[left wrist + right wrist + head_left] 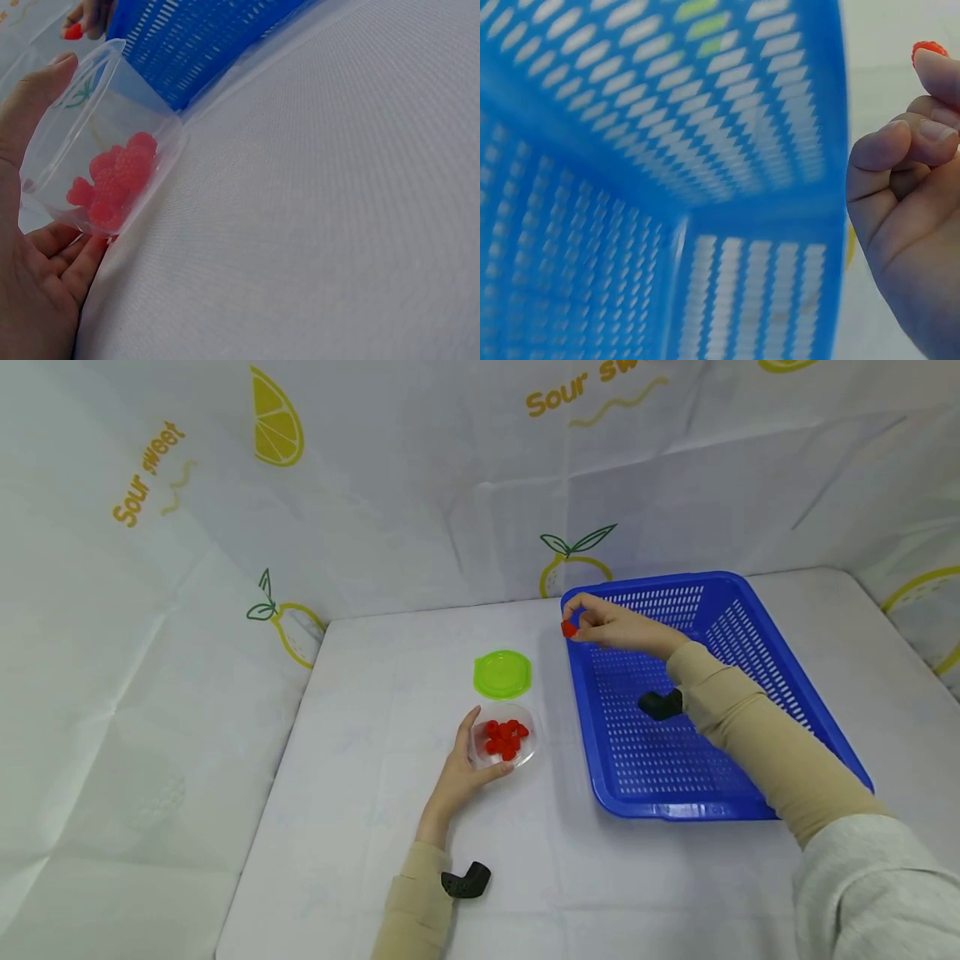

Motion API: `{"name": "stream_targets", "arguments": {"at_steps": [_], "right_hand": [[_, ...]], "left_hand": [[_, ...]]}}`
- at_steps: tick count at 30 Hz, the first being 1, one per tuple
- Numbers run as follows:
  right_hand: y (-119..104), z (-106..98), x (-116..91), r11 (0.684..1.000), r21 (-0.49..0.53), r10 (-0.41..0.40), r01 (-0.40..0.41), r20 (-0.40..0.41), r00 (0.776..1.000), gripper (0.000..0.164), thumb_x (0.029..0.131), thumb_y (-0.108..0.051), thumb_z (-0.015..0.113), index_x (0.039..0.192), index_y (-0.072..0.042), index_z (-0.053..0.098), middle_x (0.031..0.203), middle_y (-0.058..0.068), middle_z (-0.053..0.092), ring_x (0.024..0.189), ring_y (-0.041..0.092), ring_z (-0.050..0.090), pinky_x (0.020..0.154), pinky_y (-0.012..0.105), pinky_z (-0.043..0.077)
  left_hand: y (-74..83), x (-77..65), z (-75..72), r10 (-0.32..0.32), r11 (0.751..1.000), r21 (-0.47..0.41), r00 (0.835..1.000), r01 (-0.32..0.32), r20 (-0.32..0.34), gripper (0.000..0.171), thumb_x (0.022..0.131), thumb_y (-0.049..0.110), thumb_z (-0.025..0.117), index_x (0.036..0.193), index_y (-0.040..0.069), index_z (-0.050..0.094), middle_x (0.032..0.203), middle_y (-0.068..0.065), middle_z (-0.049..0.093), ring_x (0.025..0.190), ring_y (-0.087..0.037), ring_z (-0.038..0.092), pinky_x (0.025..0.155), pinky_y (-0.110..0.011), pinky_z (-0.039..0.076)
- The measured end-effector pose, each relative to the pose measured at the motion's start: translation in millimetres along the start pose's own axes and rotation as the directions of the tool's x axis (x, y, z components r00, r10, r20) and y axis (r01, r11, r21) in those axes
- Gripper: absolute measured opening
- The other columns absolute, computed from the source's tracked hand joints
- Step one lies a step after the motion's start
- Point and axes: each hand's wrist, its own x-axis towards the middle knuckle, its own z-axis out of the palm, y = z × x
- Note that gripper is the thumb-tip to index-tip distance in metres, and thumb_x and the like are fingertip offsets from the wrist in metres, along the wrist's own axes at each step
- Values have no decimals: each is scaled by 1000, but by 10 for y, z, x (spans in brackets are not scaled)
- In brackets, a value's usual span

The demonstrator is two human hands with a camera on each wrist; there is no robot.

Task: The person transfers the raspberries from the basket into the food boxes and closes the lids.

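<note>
Over the near-left corner of the blue basket (720, 693), the right hand (622, 628) pinches one small red berry (568, 628) between thumb and fingertips, the other fingers curled in beneath; the right wrist view shows the berry (928, 49) peeking above a fingertip, with the basket's slotted wall (705, 150) just beside it. That pinch looks suited to a soft, small fruit, which a tighter grip would likely crush. Nearer and to the left, the left hand (465, 772) cups the side of a clear plastic cup (504, 745), thumb along one wall and fingers under the near edge, seemingly to steady so light a container on the table. Inside lies a heap of red berries (505, 739), and the left wrist view shows them (112, 180) gathered against the lower wall of the tipped cup (90, 135). Just beyond the cup, the green lid (502, 674) lies flat and apart from it, leaving the mouth free. Both arms wear beige sleeves, each with a black wrist mount. A white cloth-covered table (375, 860) bears everything, and white backdrop sheets (375, 485) printed with lemons and the words "Sour sweet" close in the far and left sides.
</note>
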Motion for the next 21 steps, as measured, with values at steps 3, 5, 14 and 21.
{"name": "stream_targets", "arguments": {"at_steps": [3,5,14,21], "right_hand": [[-120,77,37,999,1,-35,35,29,999,25,95,-10,48,118,-12,38,72,8,40,60,21,38,57,27,38],[-196,131,56,998,8,-57,57,54,997,25,95,-9,47,118,-12,39,72,8,39,61,21,38,57,28,39],[-392,371,155,995,-33,-85,93,175,981,25,95,-9,47,119,-14,42,72,5,40,60,23,39,54,25,35],[-495,536,227,987,-143,-25,73,311,950,23,95,-12,46,116,-21,44,77,8,42,58,19,38,53,23,32]], "left_hand": [[-106,47,17,3,1000,-2,1000,-3,-2,93,77,27,75,149,30,15,153,-9,27,143,-30,21,113,-58,21],[-208,90,36,9,1000,0,1000,-9,-12,93,76,30,76,147,36,16,153,-6,27,143,-29,21,112,-59,22],[-379,160,73,17,1000,0,999,-17,-33,93,72,41,77,141,51,16,150,1,32,142,-25,25,112,-59,23],[-354,164,54,10,1000,1,1000,-10,-25,94,74,35,77,144,45,15,151,0,31,142,-25,25,112,-59,23]]}}
